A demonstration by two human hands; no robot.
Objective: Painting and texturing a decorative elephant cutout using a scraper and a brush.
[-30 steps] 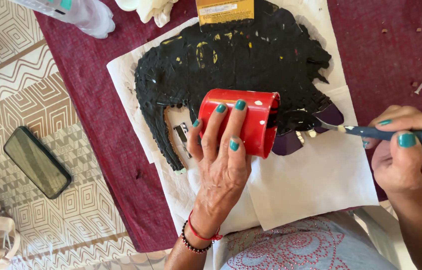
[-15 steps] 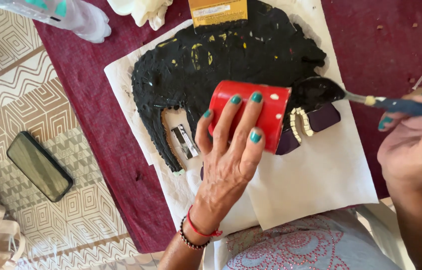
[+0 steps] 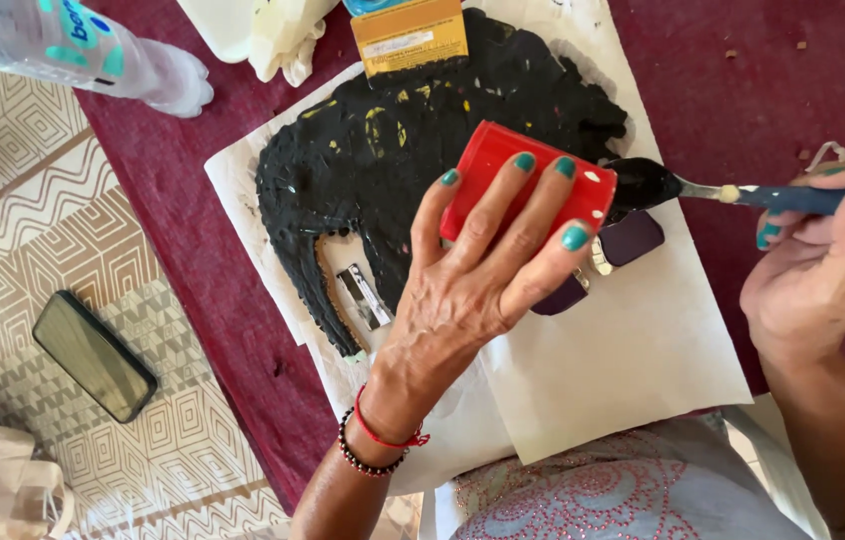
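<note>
left hand (image 3: 463,290): fingers wrapped round red cup (image 3: 528,185), tilted above black-painted piece (image 3: 413,150) on white paper (image 3: 633,370). right hand (image 3: 823,260): fingers gripping blue-handled spoon (image 3: 703,188), bowl at cup mouth.

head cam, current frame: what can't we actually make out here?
Head view only:
- Inside of the red can: its mouth faces away from the camera toward the spoon; contents unseen.
- Spoon handle: covered by the right hand.
- Purple pieces: partly behind the left hand.
- Plastic bottle and yellow box: cut by the top edge.
- Metal clip: too small to identify.
</note>
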